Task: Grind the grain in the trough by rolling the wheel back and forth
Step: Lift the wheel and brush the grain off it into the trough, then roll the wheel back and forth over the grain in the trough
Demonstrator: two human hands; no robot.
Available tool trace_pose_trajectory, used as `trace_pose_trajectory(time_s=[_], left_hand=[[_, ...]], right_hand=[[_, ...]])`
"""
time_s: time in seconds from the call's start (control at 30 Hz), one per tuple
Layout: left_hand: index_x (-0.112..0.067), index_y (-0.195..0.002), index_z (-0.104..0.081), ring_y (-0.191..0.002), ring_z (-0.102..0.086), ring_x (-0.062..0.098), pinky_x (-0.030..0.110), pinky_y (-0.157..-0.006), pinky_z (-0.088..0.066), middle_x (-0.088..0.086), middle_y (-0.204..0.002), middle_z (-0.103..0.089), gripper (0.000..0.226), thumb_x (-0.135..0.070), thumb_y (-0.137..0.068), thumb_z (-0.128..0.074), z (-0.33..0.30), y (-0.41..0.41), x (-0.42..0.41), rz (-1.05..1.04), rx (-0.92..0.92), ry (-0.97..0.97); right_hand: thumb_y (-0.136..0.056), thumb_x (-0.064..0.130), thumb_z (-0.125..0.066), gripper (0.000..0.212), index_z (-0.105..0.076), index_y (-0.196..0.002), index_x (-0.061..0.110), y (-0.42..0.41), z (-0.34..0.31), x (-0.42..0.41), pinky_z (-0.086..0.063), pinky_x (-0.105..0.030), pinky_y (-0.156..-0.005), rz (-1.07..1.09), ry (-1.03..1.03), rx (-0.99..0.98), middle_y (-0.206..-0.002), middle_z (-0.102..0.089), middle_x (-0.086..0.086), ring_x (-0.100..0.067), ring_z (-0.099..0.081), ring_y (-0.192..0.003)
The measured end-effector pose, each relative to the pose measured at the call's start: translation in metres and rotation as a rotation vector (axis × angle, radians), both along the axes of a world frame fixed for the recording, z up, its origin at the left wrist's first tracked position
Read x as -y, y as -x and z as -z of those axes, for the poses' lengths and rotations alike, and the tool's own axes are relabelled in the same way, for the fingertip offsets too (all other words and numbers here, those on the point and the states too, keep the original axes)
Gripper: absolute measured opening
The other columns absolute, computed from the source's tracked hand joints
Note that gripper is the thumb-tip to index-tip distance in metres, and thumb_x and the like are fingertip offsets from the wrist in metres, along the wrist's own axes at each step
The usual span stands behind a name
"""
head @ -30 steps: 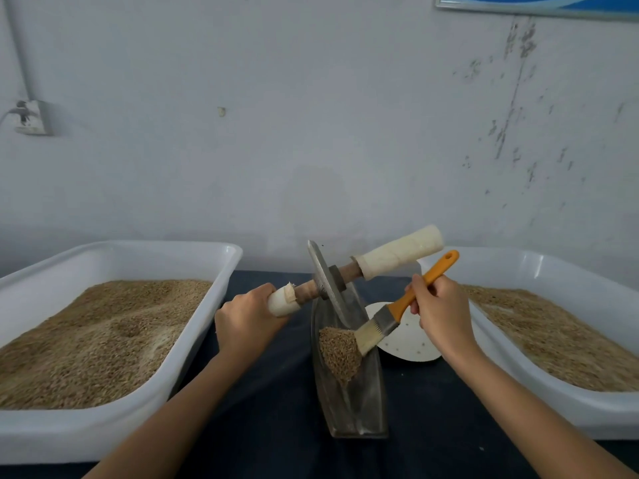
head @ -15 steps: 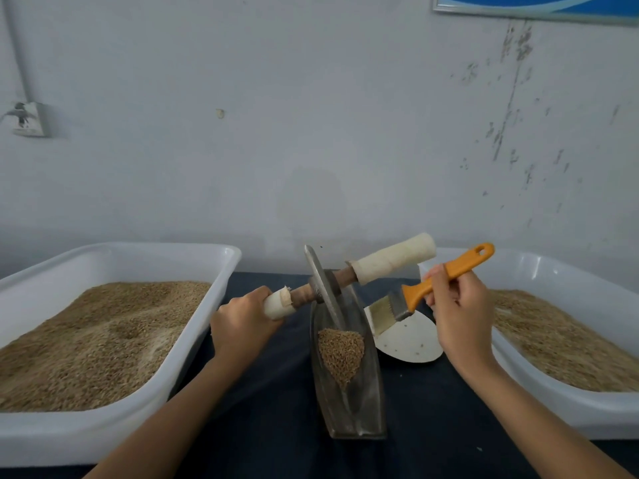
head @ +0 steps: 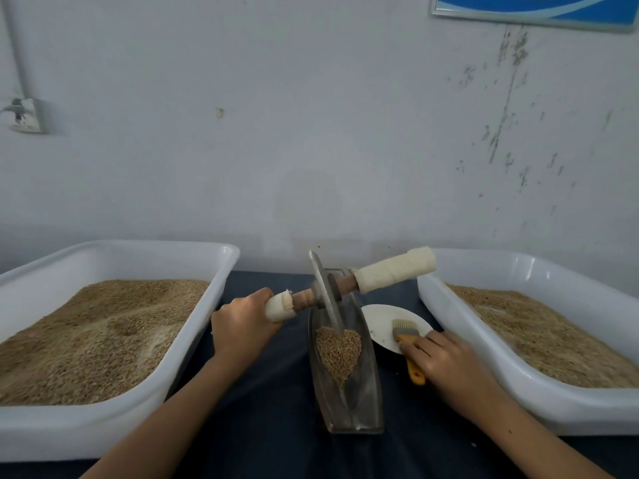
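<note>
A narrow metal trough [head: 370, 385] lies on the dark cloth, pointing away from me, with a small heap of grain [head: 339, 352] in its middle. The metal wheel [head: 325, 293] stands tilted in the trough's far end, on an axle with cloth-wrapped handles. My left hand [head: 242, 324] grips the left handle [head: 278, 305]. The right handle [head: 396, 269] sticks up free. My right hand [head: 446, 361] holds an orange-handled brush [head: 408, 344] down by the trough's right side, its bristles lying on a white plate [head: 380, 319].
Two big white tubs of grain flank the trough: the left tub [head: 121, 257] and the right tub [head: 518, 271]. A grey wall stands close behind. A wall socket [head: 24, 115] is at the far left.
My right hand lifted the brush out of the grain in the trough, swung it right and lowered it onto the white plate. My left hand kept hold of the wheel's left handle.
</note>
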State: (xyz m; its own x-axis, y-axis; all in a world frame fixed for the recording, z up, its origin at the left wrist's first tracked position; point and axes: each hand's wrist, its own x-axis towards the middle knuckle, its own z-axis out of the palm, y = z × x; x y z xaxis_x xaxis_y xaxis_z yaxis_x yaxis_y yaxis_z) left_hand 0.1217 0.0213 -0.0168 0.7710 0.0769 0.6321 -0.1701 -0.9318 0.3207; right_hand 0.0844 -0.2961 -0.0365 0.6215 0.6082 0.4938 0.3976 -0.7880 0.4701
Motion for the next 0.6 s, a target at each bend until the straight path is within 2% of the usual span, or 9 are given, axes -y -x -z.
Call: trace_pose_trajectory(time_s=[0.17, 0.27, 0.3, 0.37, 0.4, 0.43, 0.53, 0.6], left_hand=[[-0.025, -0.085, -0.063, -0.072, -0.064, 0.015, 0.032, -0.064, -0.051, -0.006, -0.075, -0.066, 0.026, -0.05, -0.082, -0.064, 0.004, 0.001, 0.0, 0.038, -0.01, -0.02], [-0.027, -0.089, -0.063, -0.075, -0.063, 0.012, 0.031, -0.066, -0.051, -0.007, -0.078, -0.067, 0.026, -0.052, -0.083, -0.061, 0.002, 0.001, 0.0, 0.036, -0.013, -0.035], [-0.028, -0.09, -0.062, -0.075, -0.063, 0.012, 0.031, -0.067, -0.052, -0.007, -0.079, -0.067, 0.026, -0.053, -0.083, -0.06, 0.001, 0.001, 0.0, 0.03, -0.02, -0.041], [-0.029, -0.089, -0.062, -0.075, -0.063, 0.012, 0.03, -0.067, -0.051, -0.008, -0.078, -0.066, 0.027, -0.055, -0.084, -0.058, -0.002, 0.001, -0.002, 0.012, -0.026, -0.071], [-0.029, -0.088, -0.061, -0.075, -0.063, 0.011, 0.029, -0.066, -0.05, -0.008, -0.077, -0.065, 0.027, -0.056, -0.084, -0.057, -0.004, 0.001, -0.003, 0.004, -0.024, -0.089], [-0.03, -0.087, -0.061, -0.075, -0.062, 0.01, 0.029, -0.066, -0.049, -0.009, -0.077, -0.065, 0.028, -0.057, -0.084, -0.057, -0.006, 0.002, -0.003, -0.001, -0.024, -0.101], [-0.031, -0.09, -0.06, -0.079, -0.062, 0.008, 0.029, -0.07, -0.05, -0.011, -0.081, -0.065, 0.031, -0.06, -0.084, -0.053, -0.011, 0.003, -0.004, 0.009, -0.051, -0.129], [-0.032, -0.093, -0.059, -0.081, -0.062, 0.006, 0.027, -0.072, -0.05, -0.012, -0.084, -0.065, 0.032, -0.062, -0.084, -0.051, -0.013, 0.004, -0.004, 0.017, -0.063, -0.164]], right_hand=[[-0.03, 0.01, -0.091, 0.052, -0.073, -0.079, 0.016, 0.006, -0.002, -0.002, -0.052, -0.03, -0.055, 0.057, 0.063, -0.061, -0.074, -0.067, 0.001, -0.021, -0.064, -0.066], [-0.036, 0.005, -0.088, 0.057, -0.073, -0.09, 0.014, 0.011, -0.004, -0.003, -0.054, -0.034, -0.058, 0.042, 0.01, -0.02, -0.08, -0.068, -0.002, -0.023, -0.065, -0.071], [-0.046, 0.005, -0.083, 0.052, -0.07, -0.096, 0.012, 0.012, -0.008, -0.006, -0.054, -0.034, -0.061, 0.014, -0.039, 0.021, -0.084, -0.067, -0.003, -0.024, -0.065, -0.074], [-0.075, 0.004, -0.057, 0.03, -0.058, -0.104, 0.01, 0.015, -0.018, -0.015, -0.053, -0.035, -0.07, -0.073, -0.147, 0.14, -0.093, -0.063, -0.007, -0.025, -0.061, -0.082], [-0.08, 0.004, -0.044, 0.029, -0.053, -0.107, 0.009, 0.015, -0.027, -0.022, -0.05, -0.035, -0.077, -0.092, -0.209, 0.177, -0.098, -0.06, -0.008, -0.026, -0.058, -0.088], [-0.08, 0.003, -0.04, 0.033, -0.049, -0.112, 0.009, 0.014, -0.035, -0.029, -0.046, -0.037, -0.083, -0.09, -0.264, 0.204, -0.105, -0.057, -0.009, -0.027, -0.054, -0.094], [-0.067, -0.004, -0.063, 0.063, -0.049, -0.127, 0.006, 0.003, -0.055, -0.047, -0.037, -0.046, -0.101, 0.018, -0.316, 0.155, -0.121, -0.053, -0.012, -0.033, -0.051, -0.113], [-0.062, -0.002, -0.074, 0.073, -0.051, -0.131, 0.006, -0.005, -0.063, -0.055, -0.035, -0.052, -0.107, 0.085, -0.288, 0.055, -0.121, -0.058, -0.01, -0.032, -0.053, -0.117]])
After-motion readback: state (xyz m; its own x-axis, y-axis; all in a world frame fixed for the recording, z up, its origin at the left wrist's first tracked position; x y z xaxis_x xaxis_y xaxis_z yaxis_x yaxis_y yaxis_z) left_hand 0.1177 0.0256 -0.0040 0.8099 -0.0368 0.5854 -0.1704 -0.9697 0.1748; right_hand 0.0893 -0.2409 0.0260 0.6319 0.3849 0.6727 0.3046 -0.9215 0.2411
